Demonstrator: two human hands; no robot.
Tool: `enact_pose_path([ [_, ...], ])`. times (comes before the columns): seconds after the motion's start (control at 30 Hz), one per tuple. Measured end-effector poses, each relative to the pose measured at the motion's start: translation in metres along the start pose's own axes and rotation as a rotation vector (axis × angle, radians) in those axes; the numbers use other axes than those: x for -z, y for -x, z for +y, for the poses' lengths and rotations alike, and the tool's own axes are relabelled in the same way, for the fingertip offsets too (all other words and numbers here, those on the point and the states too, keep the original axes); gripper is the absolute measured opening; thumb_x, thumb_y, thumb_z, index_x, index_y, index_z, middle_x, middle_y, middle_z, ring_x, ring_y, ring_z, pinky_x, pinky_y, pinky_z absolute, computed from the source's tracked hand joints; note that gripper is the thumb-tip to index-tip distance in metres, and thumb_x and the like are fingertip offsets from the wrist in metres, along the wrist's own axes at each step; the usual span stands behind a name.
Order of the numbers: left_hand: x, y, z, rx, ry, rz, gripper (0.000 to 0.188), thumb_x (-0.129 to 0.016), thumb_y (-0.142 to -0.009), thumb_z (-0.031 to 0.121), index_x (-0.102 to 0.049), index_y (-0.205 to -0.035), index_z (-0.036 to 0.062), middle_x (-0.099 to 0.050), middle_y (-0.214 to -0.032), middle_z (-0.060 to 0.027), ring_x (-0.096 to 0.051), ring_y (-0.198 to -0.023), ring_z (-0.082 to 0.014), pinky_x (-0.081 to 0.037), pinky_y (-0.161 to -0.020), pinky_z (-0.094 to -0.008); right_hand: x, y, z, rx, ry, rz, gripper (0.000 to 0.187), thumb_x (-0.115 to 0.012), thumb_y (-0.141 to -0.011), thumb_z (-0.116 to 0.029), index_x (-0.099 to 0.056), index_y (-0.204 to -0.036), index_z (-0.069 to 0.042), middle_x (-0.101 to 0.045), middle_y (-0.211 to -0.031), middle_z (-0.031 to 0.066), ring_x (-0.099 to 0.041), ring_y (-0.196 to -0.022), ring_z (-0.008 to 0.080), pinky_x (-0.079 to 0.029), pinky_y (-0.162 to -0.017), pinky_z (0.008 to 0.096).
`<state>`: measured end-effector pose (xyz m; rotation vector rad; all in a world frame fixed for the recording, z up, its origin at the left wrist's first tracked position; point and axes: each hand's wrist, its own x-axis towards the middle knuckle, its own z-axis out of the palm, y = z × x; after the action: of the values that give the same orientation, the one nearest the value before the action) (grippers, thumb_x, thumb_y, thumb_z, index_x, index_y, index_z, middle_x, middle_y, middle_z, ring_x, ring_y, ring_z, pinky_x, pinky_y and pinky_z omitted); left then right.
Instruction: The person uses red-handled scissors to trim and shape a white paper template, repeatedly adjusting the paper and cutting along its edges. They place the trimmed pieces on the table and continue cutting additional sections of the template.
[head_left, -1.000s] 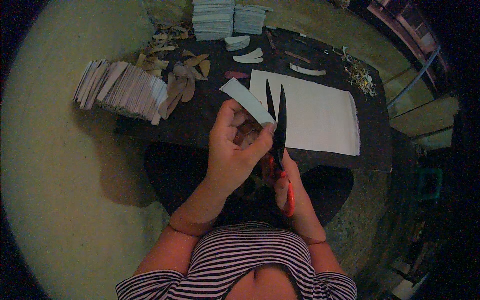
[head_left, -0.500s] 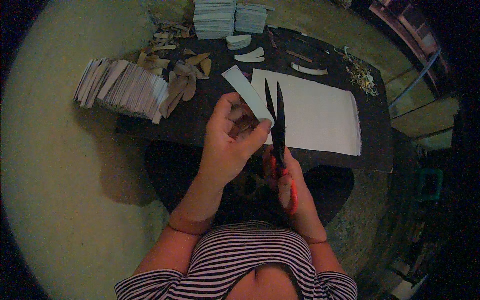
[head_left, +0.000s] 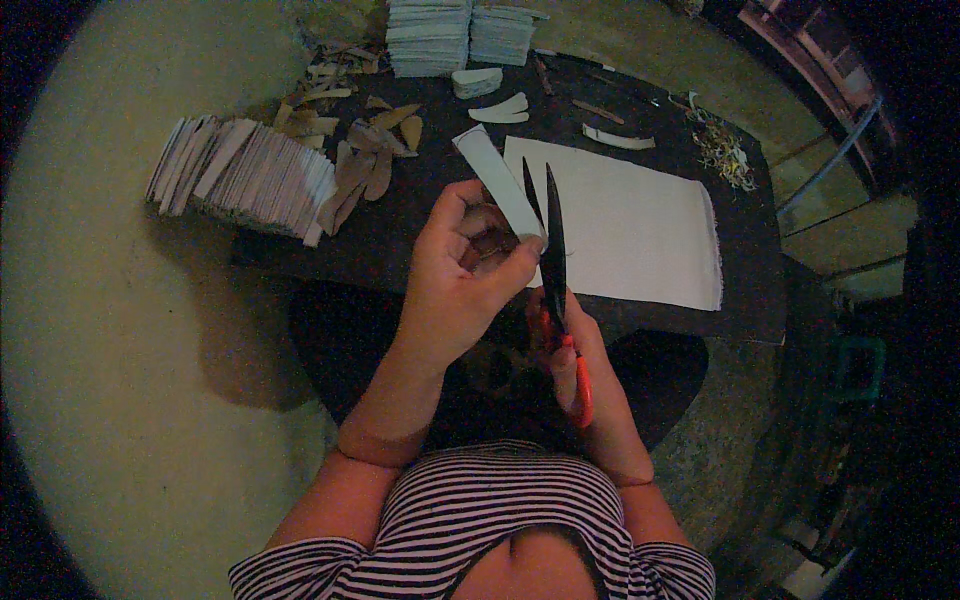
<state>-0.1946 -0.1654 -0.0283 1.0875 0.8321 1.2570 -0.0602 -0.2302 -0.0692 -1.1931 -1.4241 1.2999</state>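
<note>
My left hand (head_left: 465,265) pinches a pale strip (head_left: 500,182) near its lower end, between thumb and fingers; the strip slants up to the left. In my right hand (head_left: 572,345) is a pair of scissors (head_left: 556,250) with red handles and dark blades pointing away from me. The blades are a little apart, close beside the strip's right edge; whether they touch it I cannot tell. Beneath the blades lies a large off-white sheet (head_left: 640,230) with a frayed right edge, flat on the dark table (head_left: 745,290).
At the left edge stands a row of packed strips (head_left: 245,180), with brown curved pieces (head_left: 365,165) beside it. Tall white stacks (head_left: 430,40) rise at the back, near loose white strips (head_left: 500,108). A curved strip (head_left: 618,138) and yellowish scraps (head_left: 725,150) lie at the right.
The strip has turned slightly more upright, its upper end shifting right. The scissors' tips have moved a little to the left, toward the strip.
</note>
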Motion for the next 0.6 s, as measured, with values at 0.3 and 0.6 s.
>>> enact_pose_path([
  [0.3,-0.0002,-0.0003,0.0012,-0.004,-0.005,0.005,0.037,-0.061,-0.069,-0.001,-0.044,-0.102,0.0026,-0.057,-0.089,-0.0059,-0.055,-0.079,-0.0125,-0.046,-0.067,-0.0245,-0.0012,-0.0020,-0.0015,-0.038,0.000,0.004,0.074,-0.049,-0.068,-0.063,-0.040,-0.101,0.002,-0.050,-0.065,0.0077,-0.044,-0.055,0.0150,-0.038,-0.049,0.0282],
  [0.6,0.0024,-0.0015,-0.0047,-0.034,-0.044,0.002,0.036,-0.059,-0.071,-0.001,-0.043,-0.103,0.0019,-0.057,-0.089,-0.0072,-0.055,-0.078,-0.0127,-0.046,-0.068,-0.0242,-0.0027,-0.0016,0.0053,-0.011,-0.008,0.033,0.080,-0.044,-0.066,-0.069,-0.040,-0.101,0.003,-0.050,-0.065,0.0070,-0.044,-0.056,0.0131,-0.037,-0.049,0.0273],
])
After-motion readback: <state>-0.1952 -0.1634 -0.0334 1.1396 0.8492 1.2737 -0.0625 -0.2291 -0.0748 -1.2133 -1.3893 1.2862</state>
